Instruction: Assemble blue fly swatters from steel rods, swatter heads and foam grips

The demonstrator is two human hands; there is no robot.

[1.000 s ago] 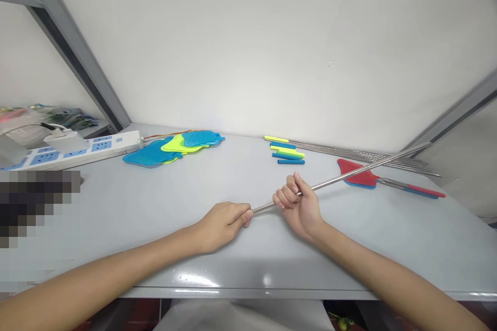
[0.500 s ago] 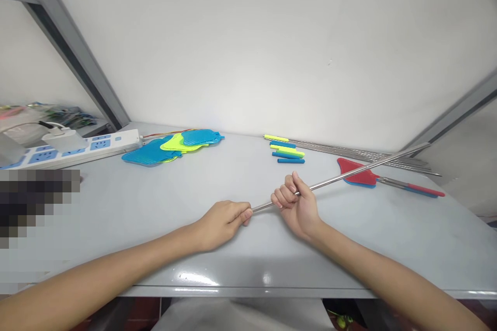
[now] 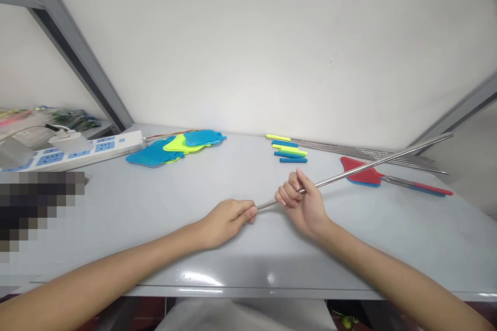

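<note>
Since half a second ago, the far end of the rod (image 3: pixel 336 177) has swung out farther right and a little higher, while both hands stay in nearly the same place. It slants above the middle of the bench (image 3: pixel 233 181), thin end at the left hand (image 3: pixel 229 222), thicker end up at the right. Left fingers pinch the thin end; the right hand (image 3: pixel 305 209), palm turned up, has its fingers curled around the rod just beside, thumb pointing up. Beyond, the rod crosses in front of a red swatter (image 3: pixel 367 176) lying on a blue swatter (image 3: pixel 367 184); whether it touches them is unclear. Behind these lie more rods (image 3: pixel 334 148), with yellow and blue grips (image 3: pixel 293 161) near their left ends. Farther left, blue and yellow paddles (image 3: pixel 155 152) overlap near a white power strip (image 3: pixel 120 145).
</note>
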